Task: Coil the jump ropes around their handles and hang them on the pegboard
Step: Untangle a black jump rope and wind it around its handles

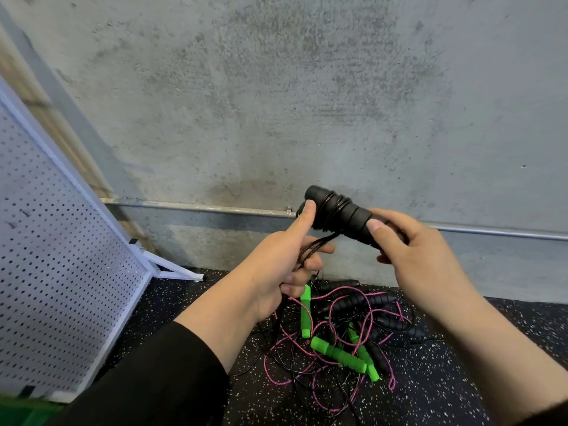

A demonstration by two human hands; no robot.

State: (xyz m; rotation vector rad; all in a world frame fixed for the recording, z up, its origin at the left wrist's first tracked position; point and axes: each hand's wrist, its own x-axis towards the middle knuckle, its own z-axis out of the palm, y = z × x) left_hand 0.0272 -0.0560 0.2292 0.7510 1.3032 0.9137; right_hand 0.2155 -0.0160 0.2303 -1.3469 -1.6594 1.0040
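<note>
Two black foam handles (338,214) are held together in front of the concrete wall, with thin black cord wound several turns around them. My right hand (412,250) grips their lower right end. My left hand (285,259) has its thumb pressed on the upper left end and its fingers closed on the loose black cord (310,250) that hangs down to the floor. A white pegboard (55,272) on a white frame stands at the left.
On the speckled black floor (461,379) below my hands lies a tangled pile of other jump ropes: green handles (338,353), black handles (362,302) and pink braided rope (285,379). A metal conduit (196,206) runs along the wall base.
</note>
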